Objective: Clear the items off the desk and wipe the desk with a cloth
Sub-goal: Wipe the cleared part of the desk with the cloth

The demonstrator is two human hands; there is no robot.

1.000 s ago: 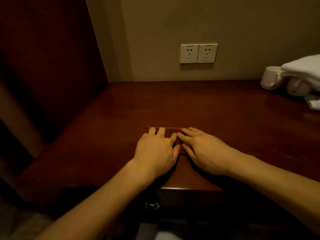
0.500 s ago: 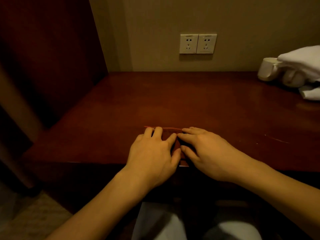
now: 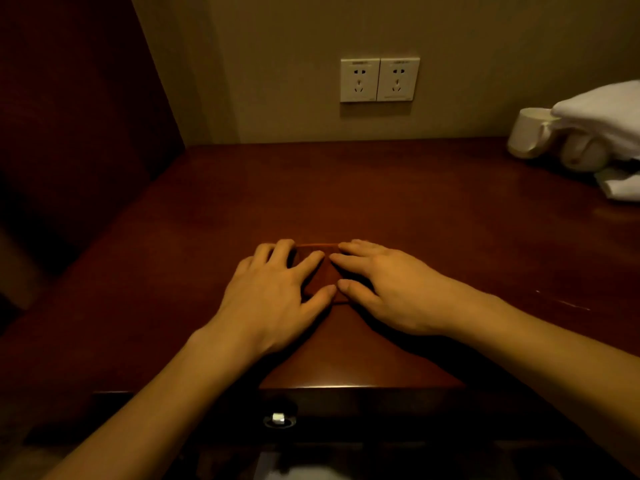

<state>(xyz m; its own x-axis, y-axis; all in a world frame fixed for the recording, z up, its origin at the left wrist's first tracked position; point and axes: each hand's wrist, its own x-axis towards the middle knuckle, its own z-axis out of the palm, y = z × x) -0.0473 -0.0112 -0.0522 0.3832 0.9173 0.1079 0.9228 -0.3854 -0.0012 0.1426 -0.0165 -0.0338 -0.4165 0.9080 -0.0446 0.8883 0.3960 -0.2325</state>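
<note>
While flat, cloth [image 3: 320, 276] under 2 hands [image 3: 266, 299] [image 3: 391, 289]

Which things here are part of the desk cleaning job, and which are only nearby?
Part of the job: desk; reddish-brown folded cloth under both hands; white cups; white towel.

Only nearby: wall sockets; drawer knob; dark panel.

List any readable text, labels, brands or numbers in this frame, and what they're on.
Nothing readable.
Left wall socket: faint marks along the top and bottom edges, too small and blurred to read.
Right wall socket: the same, unreadable.
White cup, white towel, flat brown item under the hands, desk: no visible print.
</note>
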